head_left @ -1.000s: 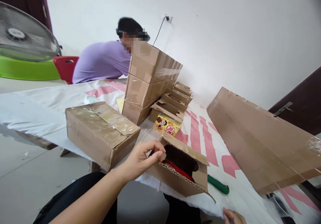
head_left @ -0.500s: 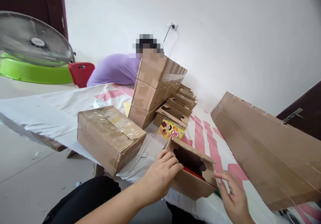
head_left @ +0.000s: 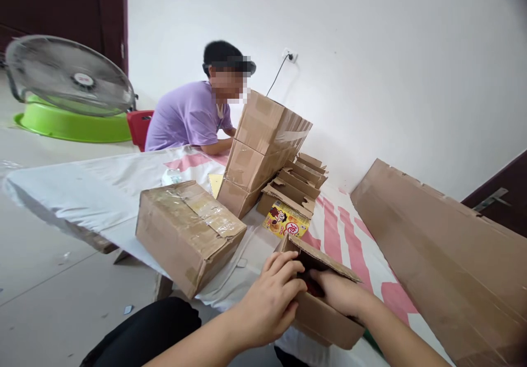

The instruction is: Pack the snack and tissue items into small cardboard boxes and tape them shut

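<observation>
An open cardboard box sits tilted at the near edge of the table, its far flap raised. My left hand grips the box's left rim, fingers curled over the edge. Through the opening my right hand reaches down inside, its fingertips hidden by the box. Something red shows in the shadow between my hands, too dark to name. Just beyond the box lies a yellow printed carton with a cartoon figure on it.
A taped carton stands on the left. Behind it rise stacked cartons beside a row of open boxes. A large cardboard sheet leans at right. Across the table sits a person in purple, near a fan.
My right hand has gone from the box's right edge into its opening. My left hand stays at the left rim. The person across the table has raised their head. The view has shifted slightly.
</observation>
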